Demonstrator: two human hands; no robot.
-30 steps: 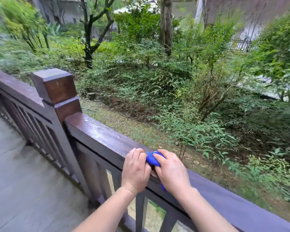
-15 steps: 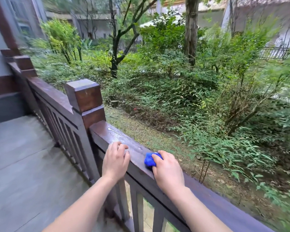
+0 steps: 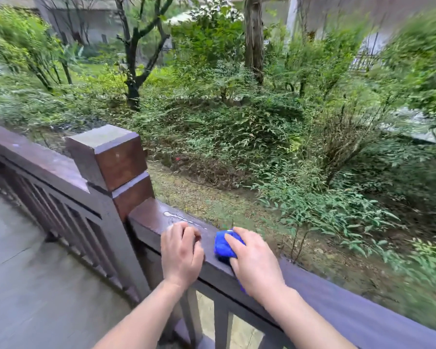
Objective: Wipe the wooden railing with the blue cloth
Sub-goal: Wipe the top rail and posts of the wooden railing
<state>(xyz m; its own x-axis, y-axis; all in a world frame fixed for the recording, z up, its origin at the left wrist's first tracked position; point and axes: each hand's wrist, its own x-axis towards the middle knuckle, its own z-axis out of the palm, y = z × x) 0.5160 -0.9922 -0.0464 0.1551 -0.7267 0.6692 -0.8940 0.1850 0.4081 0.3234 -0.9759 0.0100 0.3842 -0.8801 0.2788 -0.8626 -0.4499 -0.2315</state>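
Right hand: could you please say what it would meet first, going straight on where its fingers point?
The right hand, gripping the blue cloth, would probably meet the wet streak on the railing first; depth is unclear.

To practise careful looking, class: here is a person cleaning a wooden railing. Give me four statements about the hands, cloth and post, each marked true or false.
1. The right hand presses the blue cloth on top of the railing. True.
2. The left hand holds a second cloth. False: it rests bare on the railing.
3. A square post stands left of both hands. True.
4. The blue cloth touches the post. False: the left hand lies between them.
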